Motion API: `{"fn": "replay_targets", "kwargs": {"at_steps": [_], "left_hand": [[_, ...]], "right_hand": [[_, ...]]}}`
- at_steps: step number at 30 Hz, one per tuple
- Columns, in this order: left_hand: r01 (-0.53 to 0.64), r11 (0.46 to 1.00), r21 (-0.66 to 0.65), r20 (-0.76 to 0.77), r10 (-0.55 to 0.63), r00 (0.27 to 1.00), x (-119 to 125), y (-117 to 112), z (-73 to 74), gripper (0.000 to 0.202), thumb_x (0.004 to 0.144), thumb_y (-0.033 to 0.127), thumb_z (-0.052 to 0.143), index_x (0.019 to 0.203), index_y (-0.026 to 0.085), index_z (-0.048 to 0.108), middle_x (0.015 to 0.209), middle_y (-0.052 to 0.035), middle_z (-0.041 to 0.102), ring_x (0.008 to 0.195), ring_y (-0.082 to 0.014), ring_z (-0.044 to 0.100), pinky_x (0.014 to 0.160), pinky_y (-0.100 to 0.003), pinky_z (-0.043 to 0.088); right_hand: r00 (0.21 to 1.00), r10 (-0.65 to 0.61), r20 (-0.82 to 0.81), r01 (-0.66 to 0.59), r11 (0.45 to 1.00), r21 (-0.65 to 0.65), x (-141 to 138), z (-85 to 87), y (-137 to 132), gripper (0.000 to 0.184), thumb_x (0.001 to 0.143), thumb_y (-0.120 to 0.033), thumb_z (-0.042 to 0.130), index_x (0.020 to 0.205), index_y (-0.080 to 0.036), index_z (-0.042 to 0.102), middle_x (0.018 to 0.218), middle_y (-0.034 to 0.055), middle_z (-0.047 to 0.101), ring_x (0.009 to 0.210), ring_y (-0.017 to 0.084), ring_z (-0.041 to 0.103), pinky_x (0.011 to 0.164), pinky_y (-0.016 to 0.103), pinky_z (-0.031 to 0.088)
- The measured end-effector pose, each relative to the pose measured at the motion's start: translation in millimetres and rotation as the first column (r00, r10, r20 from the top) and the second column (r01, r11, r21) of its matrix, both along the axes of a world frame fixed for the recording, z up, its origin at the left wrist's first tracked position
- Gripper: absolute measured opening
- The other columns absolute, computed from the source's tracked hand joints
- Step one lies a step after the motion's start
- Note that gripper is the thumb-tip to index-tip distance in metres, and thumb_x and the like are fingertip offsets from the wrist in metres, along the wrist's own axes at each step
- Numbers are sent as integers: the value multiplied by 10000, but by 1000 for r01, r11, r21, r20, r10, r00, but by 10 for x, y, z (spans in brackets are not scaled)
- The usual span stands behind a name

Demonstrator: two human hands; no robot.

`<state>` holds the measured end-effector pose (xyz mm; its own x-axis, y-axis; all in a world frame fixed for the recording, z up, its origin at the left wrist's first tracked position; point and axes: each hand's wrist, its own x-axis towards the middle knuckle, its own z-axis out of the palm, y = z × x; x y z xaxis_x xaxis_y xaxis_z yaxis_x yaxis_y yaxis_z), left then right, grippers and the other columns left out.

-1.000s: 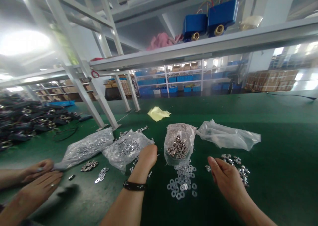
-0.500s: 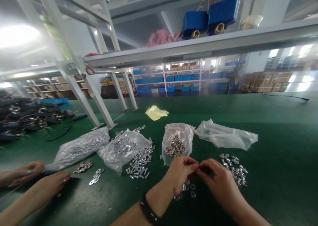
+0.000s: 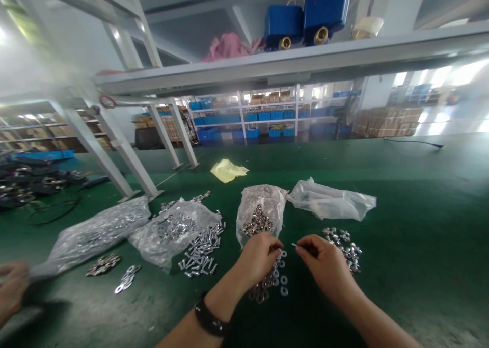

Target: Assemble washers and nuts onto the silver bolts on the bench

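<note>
My left hand (image 3: pixel 260 257) is closed in a pinch above several flat washers (image 3: pixel 283 280) on the green table; its fingertips hide whatever they may hold. A short gap separates it from my right hand (image 3: pixel 325 262), whose thumb and fingers pinch a small screw (image 3: pixel 294 244) with its bright end sticking out to the left. Right of that hand lies a pile of small silvery fittings (image 3: pixel 353 256). Behind my left hand stands an opened clear bag (image 3: pixel 280 197) of small metal nuts (image 3: pixel 259 220). Loose screws (image 3: pixel 202 253) are heaped to the left.
Two more bags, one of washers (image 3: pixel 178 225) and a long one (image 3: pixel 103 223), lie leftward. A flattened plastic bag (image 3: pixel 332 200) and yellow paper (image 3: pixel 228 170) lie farther back. Another person's hand (image 3: pixel 13 289) is at the left edge. A shelf (image 3: pixel 267 68) crosses overhead.
My hands were together at the fingertips and have now moved apart, with the screw showing in the right one. The view has turned right. The co-worker's hands have largely left the view.
</note>
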<state>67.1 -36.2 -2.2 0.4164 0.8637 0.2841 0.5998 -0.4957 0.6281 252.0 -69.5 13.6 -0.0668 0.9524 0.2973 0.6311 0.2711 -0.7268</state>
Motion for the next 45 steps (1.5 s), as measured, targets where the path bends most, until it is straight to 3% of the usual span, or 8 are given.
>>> {"fn": "replay_targets", "kwargs": {"at_steps": [7,12,17,30,38,41,43,45], "left_hand": [[29,986,164,-268,16,963,99,-49,-111,233,783,195,455,970,214,593,896,-35,497,834,-135,453,769,-253,343],[29,978,209,-421,63,905,192,-71,-79,224,814,222,401,778,156,611,791,-55,484,759,-155,437,669,-276,334],[47,976,212,-457,56,888,255,-85,-1,205,767,168,430,631,125,577,701,-63,478,731,-174,425,640,-301,307],[24,984,177,-364,43,930,271,-16,-26,124,665,142,473,765,117,542,831,-93,496,788,-200,452,679,-332,337],[-54,993,105,-142,68,988,159,-46,-46,73,733,190,475,765,135,511,809,-50,531,797,-158,492,720,-303,375],[-54,989,-134,103,68,992,137,-48,-15,154,802,261,417,840,126,482,772,-45,565,716,-126,545,646,-261,435],[53,918,-392,396,117,911,153,-59,14,179,786,265,454,856,101,468,782,-61,578,695,-125,571,642,-258,468],[182,834,-521,602,208,771,186,-84,45,200,739,235,522,854,78,472,797,-79,580,703,-141,582,684,-293,482]], "right_hand": [[999,-25,-32,26,1000,6,-27,1,-1,141,770,-325,513,821,-212,579,768,-26,579,699,99,535,638,204,419],[999,-34,-25,34,999,-4,-31,1,-9,141,765,-317,514,826,-210,582,763,-23,580,698,104,535,636,212,418],[999,-27,-35,27,1000,2,-47,-3,-17,131,763,-302,512,816,-206,584,754,-21,580,690,106,535,628,215,416],[998,-10,-62,7,999,-54,-74,-12,-16,157,768,-325,506,833,-204,582,766,-22,592,700,107,551,631,210,423],[999,15,-52,-18,998,-53,-64,-21,-18,158,767,-322,507,830,-201,586,779,-12,590,716,121,547,641,223,417],[997,45,-59,-47,998,-30,-75,-5,-30,144,765,-307,512,822,-198,586,770,-10,583,704,119,539,633,221,411],[997,65,-49,-65,998,7,-88,9,-39,123,764,-283,513,802,-193,587,756,-6,574,688,117,530,617,219,403],[996,85,-35,-84,995,49,-98,15,-48,102,765,-255,510,784,-187,584,747,-3,564,678,114,519,607,218,395]]}}
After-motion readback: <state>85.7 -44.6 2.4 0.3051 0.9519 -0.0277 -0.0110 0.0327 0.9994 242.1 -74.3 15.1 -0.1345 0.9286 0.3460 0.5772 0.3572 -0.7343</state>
